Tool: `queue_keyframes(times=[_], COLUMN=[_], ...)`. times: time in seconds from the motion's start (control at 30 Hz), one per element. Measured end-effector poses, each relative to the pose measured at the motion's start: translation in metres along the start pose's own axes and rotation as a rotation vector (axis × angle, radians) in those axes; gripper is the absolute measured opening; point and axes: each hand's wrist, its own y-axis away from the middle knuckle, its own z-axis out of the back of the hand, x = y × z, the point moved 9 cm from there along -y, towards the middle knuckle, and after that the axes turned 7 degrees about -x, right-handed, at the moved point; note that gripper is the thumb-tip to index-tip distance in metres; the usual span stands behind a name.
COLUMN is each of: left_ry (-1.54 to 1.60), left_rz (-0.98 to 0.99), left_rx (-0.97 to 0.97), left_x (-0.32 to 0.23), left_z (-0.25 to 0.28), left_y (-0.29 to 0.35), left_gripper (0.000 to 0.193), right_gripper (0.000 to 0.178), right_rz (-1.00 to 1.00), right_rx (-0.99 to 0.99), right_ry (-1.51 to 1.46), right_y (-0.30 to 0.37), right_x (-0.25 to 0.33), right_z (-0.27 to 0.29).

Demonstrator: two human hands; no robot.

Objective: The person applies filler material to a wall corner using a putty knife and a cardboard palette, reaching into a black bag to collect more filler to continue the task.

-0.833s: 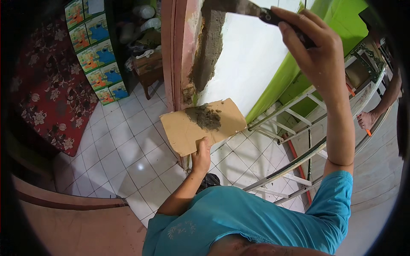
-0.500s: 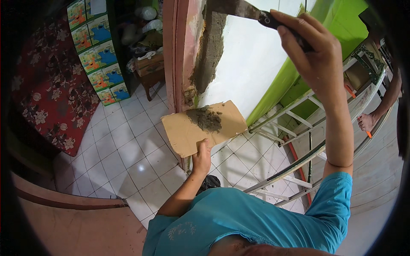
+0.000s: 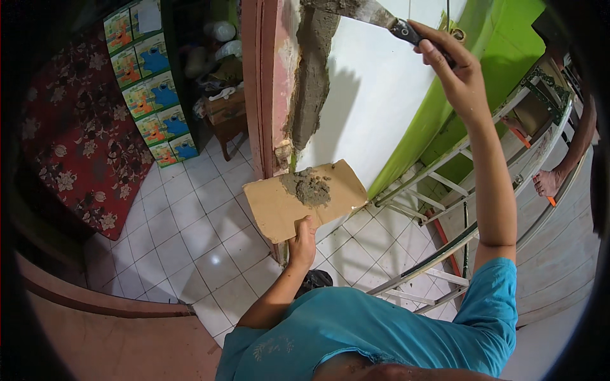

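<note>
White floor tiles [image 3: 190, 238] lie below the work area, seen from above. Left hand [image 3: 302, 241] grips the near edge of a brown cardboard sheet [image 3: 279, 203], held roughly level; a grey mortar heap [image 3: 310, 187] sits on its far half. Right hand [image 3: 454, 73] is closed around the dark handle of a putty knife [image 3: 375, 14], blade against a grey mortar strip [image 3: 311, 76] beside the reddish door frame [image 3: 260, 82]. Rectangular cartons [image 3: 149, 82], green, yellow and blue, are stacked at far left.
</note>
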Motion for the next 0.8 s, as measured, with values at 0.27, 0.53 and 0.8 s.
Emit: queue_keyframes(times=[0.27, 0.53, 0.8], left_ry=[-0.084, -0.029, -0.375], left_rz=[-0.115, -0.083, -0.333], left_rx=[-0.023, -0.011, 0.036], left_x=[0.003, 0.01, 0.009], left_z=[0.011, 0.014, 0.024], left_y=[-0.004, -0.005, -0.008], left_gripper=[0.019, 0.018, 0.011], right_gripper=[0.03, 0.026, 0.024], right_rz=[-0.088, -0.025, 0.178], right_rx=[-0.022, 0.001, -0.183], right_ry=[-0.013, 0.084, 0.205], right_y=[0.004, 0.024, 0.007], right_x=[-0.024, -0.016, 0.038], right_z=[-0.018, -0.019, -0.004])
